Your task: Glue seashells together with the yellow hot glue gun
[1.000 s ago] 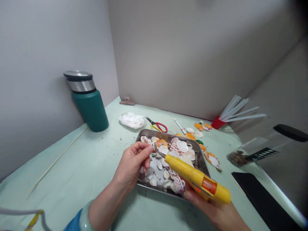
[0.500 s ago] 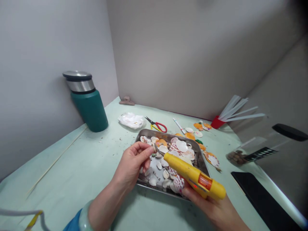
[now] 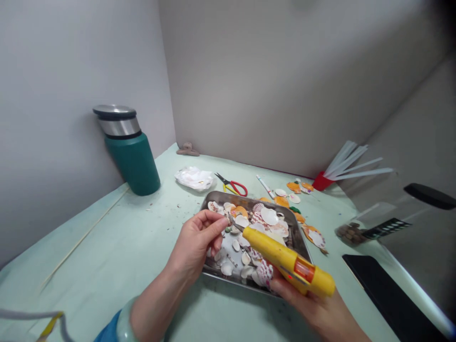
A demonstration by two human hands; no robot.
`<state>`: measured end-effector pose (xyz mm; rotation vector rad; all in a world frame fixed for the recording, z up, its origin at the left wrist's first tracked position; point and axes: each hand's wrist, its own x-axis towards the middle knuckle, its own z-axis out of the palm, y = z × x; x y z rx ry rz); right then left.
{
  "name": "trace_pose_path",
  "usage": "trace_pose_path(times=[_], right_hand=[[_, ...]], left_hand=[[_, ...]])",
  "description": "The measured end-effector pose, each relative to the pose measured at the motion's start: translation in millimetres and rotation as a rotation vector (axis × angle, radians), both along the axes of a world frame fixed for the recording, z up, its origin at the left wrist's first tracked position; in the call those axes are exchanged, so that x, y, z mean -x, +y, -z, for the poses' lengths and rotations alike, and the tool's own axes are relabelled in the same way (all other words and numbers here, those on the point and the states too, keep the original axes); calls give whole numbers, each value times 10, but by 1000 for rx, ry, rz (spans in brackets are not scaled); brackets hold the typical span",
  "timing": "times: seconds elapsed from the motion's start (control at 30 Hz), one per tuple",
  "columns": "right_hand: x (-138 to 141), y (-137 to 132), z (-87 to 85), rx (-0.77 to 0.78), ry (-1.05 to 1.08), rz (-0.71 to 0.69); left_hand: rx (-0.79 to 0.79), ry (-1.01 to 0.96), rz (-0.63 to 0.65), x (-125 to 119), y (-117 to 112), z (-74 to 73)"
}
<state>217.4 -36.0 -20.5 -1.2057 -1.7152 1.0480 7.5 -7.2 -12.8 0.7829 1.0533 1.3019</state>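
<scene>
My right hand (image 3: 313, 311) grips a yellow glue gun (image 3: 288, 261) and holds it over a metal tray (image 3: 213, 197) filled with seashells (image 3: 269, 216). Its metal nozzle points left, right at the fingertips of my left hand (image 3: 197, 242). My left hand is pinched shut on something small that I cannot make out, just above the tray's left side.
A green flask (image 3: 130, 152) stands at the back left. Crumpled white tissue (image 3: 194, 178), red-handled scissors (image 3: 233, 185), a marker (image 3: 265, 186) and loose orange shells (image 3: 295, 187) lie behind the tray. A red cup of glue sticks (image 3: 322, 180), a clear jar (image 3: 374, 225) and a black slab (image 3: 388, 294) are on the right.
The glue gun and my right hand have shifted slightly left, bringing the nozzle closer to my left fingertips. My left hand has stayed in place.
</scene>
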Motion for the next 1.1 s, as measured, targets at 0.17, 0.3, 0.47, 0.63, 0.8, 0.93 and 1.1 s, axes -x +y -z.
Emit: trace_pose_path(times=[0.17,0.3,0.47,0.63,0.8,0.93,1.1], right_hand=[[-15,-1,-15,-30,-50,4],[-26,-2,5,-6,-34,6],[-2,-3,10,30,23,11],[18,-4,-12,22,49,13],[23,-5,0,23,80,20],[29,-9,5,37,94,45],[38,-20,1,60,116,68]], left_hand=[[3,-5,-16,-2,0,9],[6,-5,-12,-3,-5,4],[8,0,-15,-5,-4,4],[6,7,-10,-1,0,9],[-4,9,-7,2,0,9],[-2,13,-6,4,-5,24],[-4,17,-8,5,-5,28]])
